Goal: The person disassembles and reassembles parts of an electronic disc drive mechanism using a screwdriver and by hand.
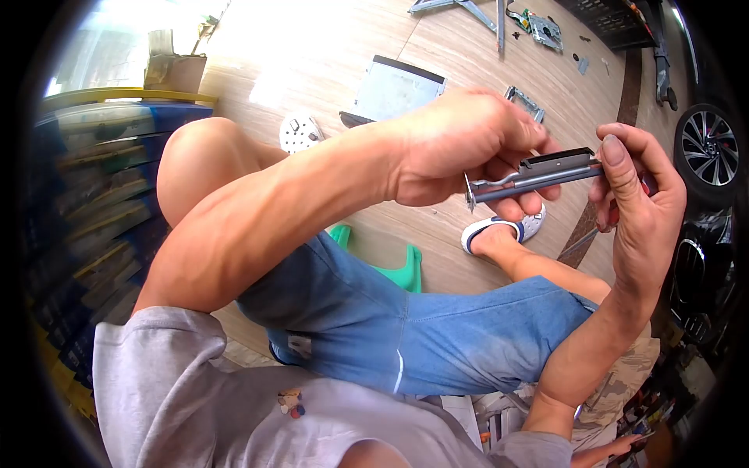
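My left hand (pixel 468 144) reaches across from the left, its fingers curled around and under a narrow metal assembly (pixel 538 179). The assembly has grey rods, a dark strip on top and a small upright plate at its left end. My right hand (pixel 644 187) pinches the right end of the assembly between thumb and fingers. Something red (pixel 647 184) shows partly within my right hand, and a thin metal shaft (pixel 579 245) sticks out below it; whether they are one tool is hidden.
A flat metal panel (pixel 398 90), a small metal frame (pixel 524 104) and other parts (pixel 544 31) lie on the floor. A green stool (pixel 406 271) is between my legs. Stacked blue items (pixel 101 203) stand left, a car wheel (pixel 708 144) right. Another person's hand (pixel 624 444) shows lower right.
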The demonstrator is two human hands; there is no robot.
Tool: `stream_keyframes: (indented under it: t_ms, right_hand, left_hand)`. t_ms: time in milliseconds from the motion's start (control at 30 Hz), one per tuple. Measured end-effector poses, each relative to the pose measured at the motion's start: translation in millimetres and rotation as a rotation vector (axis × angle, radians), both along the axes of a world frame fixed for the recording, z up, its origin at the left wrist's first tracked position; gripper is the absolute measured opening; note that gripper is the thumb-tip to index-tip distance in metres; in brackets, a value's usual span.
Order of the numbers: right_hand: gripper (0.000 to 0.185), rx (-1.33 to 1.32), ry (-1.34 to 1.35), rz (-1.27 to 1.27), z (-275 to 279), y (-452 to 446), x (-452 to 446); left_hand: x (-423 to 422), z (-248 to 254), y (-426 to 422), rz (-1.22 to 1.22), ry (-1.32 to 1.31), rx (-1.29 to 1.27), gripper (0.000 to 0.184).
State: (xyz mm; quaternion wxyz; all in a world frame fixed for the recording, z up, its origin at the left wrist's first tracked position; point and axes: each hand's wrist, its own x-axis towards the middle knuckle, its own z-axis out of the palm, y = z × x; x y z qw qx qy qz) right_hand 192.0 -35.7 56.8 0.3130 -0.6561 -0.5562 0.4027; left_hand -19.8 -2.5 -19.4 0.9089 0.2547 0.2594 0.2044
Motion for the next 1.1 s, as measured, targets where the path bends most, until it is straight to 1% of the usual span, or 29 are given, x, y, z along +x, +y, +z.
stream_keyframes:
  t_ms: [100,133,267,367,433,600,700,833,933,1000,1067,1100]
  right_hand:
    - [0.03,0.065,-0.001,-0.075,-4.2,1.5,-1.0]
    - [0.03,0.047,0.001,-0.096,-2.8,2.2,-0.4]
    - [0.029,0.029,-0.01,-0.181,3.2,4.3,4.0]
    - [0.028,0.07,-0.006,-0.22,6.6,3.4,8.0]
    - [0.028,0.102,0.006,-0.235,9.0,2.1,8.6]
    - [0.027,0.123,0.032,-0.264,11.1,-0.2,3.7]
    - [0.026,0.128,0.005,-0.255,16.5,-0.9,0.5]
    - [0.02,0.178,0.086,-0.213,18.7,-6.0,4.5]
    - [0.019,0.236,0.043,-0.157,18.4,-10.5,7.5]
    - [0.018,0.253,0.024,-0.156,19.9,-13.9,6.6]
    - [0.018,0.291,0.024,-0.155,23.5,-16.4,4.7]
    - [0.018,0.321,0.029,-0.155,26.2,-20.1,2.7]
  left_hand:
    - [-2.7,4.5,2.2,0.048,0.171,-0.007,0.052]
    - [-3.1,4.0,2.3,0.07,0.207,-0.008,0.063]
    - [-13.3,17.5,4.1,0.125,0.24,0.073,0.07]
    - [-17.5,23.5,7.8,0.04,0.296,0.281,0.063]
    - [-16.9,24.2,5.6,0.047,0.306,0.399,0.046]
    - [-17.1,22.0,7.3,0.1,0.322,0.366,0.029]
    - [-17.2,26.9,10.1,0.164,0.338,0.407,0.024]
    - [-21.1,41.2,13.6,0.178,0.37,0.508,0.022]
    - [-21.4,44.1,10.9,0.202,0.368,0.516,0.022]
    - [-23.3,45.7,7.5,0.213,0.391,0.576,0.022]
    - [-28.6,53.2,5.1,0.197,0.429,0.681,0.023]
    - [-32.2,52.1,5.9,0.235,0.369,0.879,0.021]
